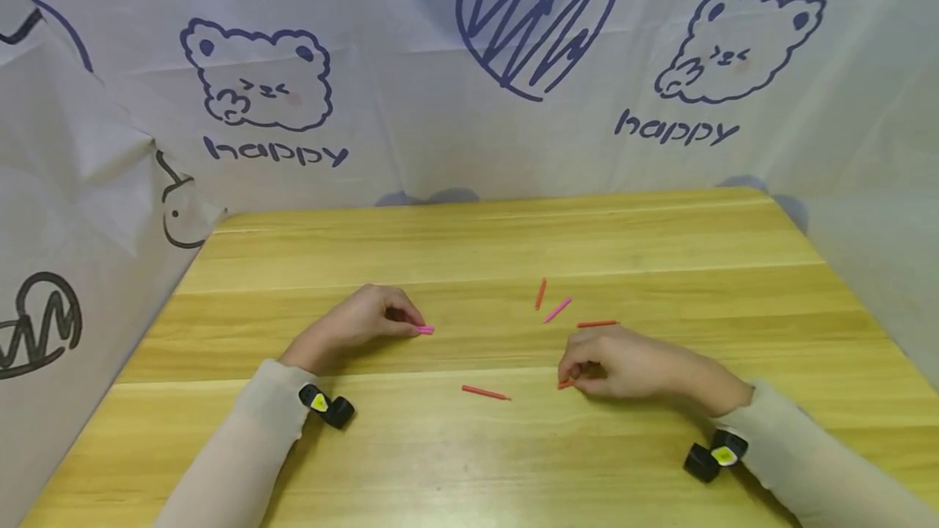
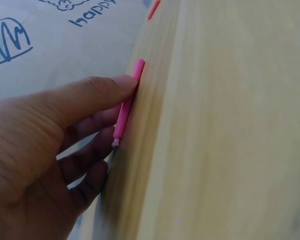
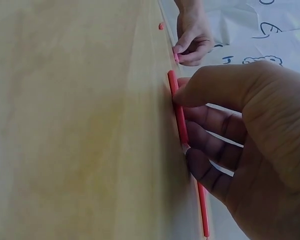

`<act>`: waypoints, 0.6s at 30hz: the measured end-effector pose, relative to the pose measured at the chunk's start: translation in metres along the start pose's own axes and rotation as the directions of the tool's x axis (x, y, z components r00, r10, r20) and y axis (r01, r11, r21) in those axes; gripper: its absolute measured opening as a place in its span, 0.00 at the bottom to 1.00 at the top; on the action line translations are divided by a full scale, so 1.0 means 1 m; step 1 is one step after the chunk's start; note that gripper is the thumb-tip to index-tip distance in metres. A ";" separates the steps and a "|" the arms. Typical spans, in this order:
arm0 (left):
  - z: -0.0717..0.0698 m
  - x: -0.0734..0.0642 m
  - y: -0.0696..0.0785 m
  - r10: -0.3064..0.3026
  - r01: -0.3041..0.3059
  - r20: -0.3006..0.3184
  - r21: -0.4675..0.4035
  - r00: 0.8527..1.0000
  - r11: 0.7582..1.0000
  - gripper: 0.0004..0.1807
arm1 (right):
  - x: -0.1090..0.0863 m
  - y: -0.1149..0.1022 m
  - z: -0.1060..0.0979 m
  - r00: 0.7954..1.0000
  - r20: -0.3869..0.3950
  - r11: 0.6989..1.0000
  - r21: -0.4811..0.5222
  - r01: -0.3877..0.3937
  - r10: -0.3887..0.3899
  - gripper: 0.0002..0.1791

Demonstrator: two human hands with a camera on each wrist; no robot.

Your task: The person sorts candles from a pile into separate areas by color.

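Note:
My left hand [image 1: 367, 319] pinches a thin pink candle [image 2: 126, 110] between thumb and fingers, low over the table left of centre. The candle's narrow, wick-like end points back toward the palm side in the left wrist view. On the right, my other hand [image 1: 623, 361] pinches a red candle [image 3: 178, 110] close to the tabletop, its pale tip near the lower fingers. In the head view only a short end of that red candle [image 1: 565, 385] shows past the fingertips. Between the hands lies another red candle [image 1: 484, 392].
Beyond the right hand lie a red candle [image 1: 540, 294], a pink candle [image 1: 558, 310] and a further red candle [image 1: 597, 323] just behind the knuckles. The wooden table [image 1: 440, 463] meets a white cloth [image 1: 411, 129] with drawings at its back and sides.

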State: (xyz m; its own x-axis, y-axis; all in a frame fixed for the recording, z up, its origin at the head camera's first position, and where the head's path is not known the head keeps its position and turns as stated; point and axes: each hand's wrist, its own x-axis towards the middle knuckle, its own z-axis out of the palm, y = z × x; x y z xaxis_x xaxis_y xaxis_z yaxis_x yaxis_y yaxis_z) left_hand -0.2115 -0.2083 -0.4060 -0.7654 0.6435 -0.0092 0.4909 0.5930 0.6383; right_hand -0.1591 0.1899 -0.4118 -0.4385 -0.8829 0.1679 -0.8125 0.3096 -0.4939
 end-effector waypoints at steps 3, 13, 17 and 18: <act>0.001 0.000 0.000 0.001 -0.001 0.001 -0.014 1.000 1.000 0.04 | -0.001 -0.002 0.001 1.000 -0.004 1.000 -0.026 0.004 -0.004 0.12; 0.002 -0.001 -0.001 -0.031 0.031 0.011 -0.040 0.999 0.999 0.04 | 0.000 -0.008 0.003 0.999 0.022 0.991 -0.126 -0.042 0.045 0.13; 0.002 0.000 -0.002 -0.029 0.030 0.006 -0.046 1.000 0.998 0.05 | 0.000 -0.010 0.003 0.999 0.015 0.991 -0.133 -0.034 0.036 0.13; 0.002 0.000 -0.001 -0.024 0.024 0.006 -0.049 1.000 0.999 0.05 | 0.000 -0.010 0.002 0.999 0.013 0.991 -0.128 -0.031 0.033 0.13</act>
State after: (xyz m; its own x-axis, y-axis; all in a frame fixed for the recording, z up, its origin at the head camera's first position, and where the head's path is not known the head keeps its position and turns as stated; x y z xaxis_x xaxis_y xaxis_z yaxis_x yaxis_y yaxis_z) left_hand -0.2115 -0.2079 -0.4084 -0.7745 0.6320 -0.0285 0.4516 0.5838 0.6747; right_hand -0.1497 0.1859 -0.4087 -0.4598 -0.8768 0.1408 -0.8411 0.3791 -0.3858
